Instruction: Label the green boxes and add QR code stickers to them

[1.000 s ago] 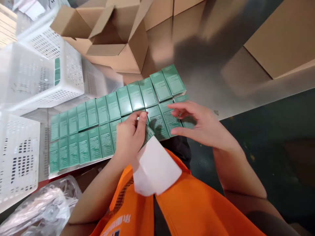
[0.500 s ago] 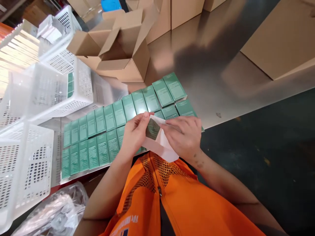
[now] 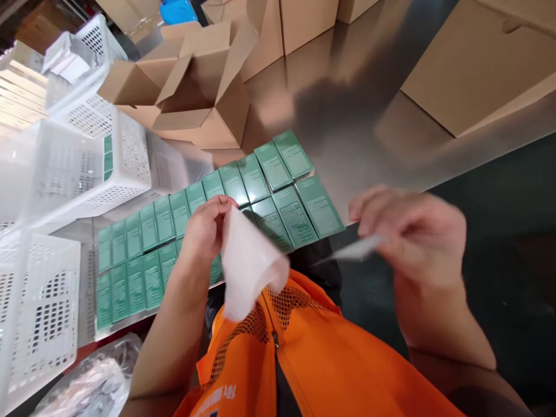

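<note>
**White backing sheet pinched over the green boxes**

White backing sheet (image 3: 249,263) hangs from the left hand (image 3: 206,229), whose thumb and fingers are closed on its upper corner; the sheet droops toward the orange vest (image 3: 313,359) and covers part of the near row of boxes. The right hand (image 3: 412,231) is held well apart from the left, out past the near edge of the desk (image 3: 369,116), blurred by motion. Its fingers are closed on a thin pale strip (image 3: 354,250), seen nearly edge-on; what the strip is cannot be told.

Under and beyond the sheet lie the green boxes (image 3: 295,214), flat, in two rows packed side by side, running diagonally from lower left to upper right. The near row sits close to the desk's front edge, and the rightmost box lies just beside that edge.

To the right of the rows the steel desk top is bare and shiny up to a closed brown carton (image 3: 473,63) at the far right. Behind the rows stands an open cardboard box (image 3: 191,87) with its flaps up, near the far row but not touching it as far as can be seen. White perforated baskets (image 3: 82,168) crowd the left end, close against the boxes there. A crumpled clear plastic bag (image 3: 91,376) lies below the desk edge at lower left.
</note>
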Action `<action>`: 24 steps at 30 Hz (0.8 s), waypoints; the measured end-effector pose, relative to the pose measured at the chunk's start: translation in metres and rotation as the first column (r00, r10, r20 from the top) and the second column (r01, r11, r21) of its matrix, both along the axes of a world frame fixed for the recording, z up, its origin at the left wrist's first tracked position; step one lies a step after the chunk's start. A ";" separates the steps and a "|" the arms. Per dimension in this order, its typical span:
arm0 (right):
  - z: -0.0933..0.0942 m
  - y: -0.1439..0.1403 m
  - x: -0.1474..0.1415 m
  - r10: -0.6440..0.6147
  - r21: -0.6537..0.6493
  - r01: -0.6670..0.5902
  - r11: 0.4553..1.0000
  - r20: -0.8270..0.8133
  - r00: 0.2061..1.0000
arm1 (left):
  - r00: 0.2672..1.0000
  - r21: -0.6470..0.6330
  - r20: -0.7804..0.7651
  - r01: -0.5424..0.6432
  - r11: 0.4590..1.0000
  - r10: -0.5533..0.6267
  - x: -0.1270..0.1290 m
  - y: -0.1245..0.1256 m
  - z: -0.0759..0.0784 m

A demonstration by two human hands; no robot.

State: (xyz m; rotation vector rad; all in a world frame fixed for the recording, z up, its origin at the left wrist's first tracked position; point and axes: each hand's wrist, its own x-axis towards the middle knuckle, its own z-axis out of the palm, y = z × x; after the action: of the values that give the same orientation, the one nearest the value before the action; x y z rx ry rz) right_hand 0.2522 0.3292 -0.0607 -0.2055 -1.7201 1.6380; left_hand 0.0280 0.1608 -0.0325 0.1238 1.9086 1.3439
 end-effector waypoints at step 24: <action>-0.058 0.042 -0.036 -0.130 -0.007 0.165 0.986 0.585 0.801 | 0.581 -0.552 -0.326 0.523 0.650 -0.745 0.101 0.057 -0.029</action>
State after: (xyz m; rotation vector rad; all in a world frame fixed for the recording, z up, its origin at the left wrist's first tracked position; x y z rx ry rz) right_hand 0.2161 0.3713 -0.1188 -0.9371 -2.0330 1.6037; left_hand 0.1294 0.2174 -0.0612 0.9990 2.2090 0.3891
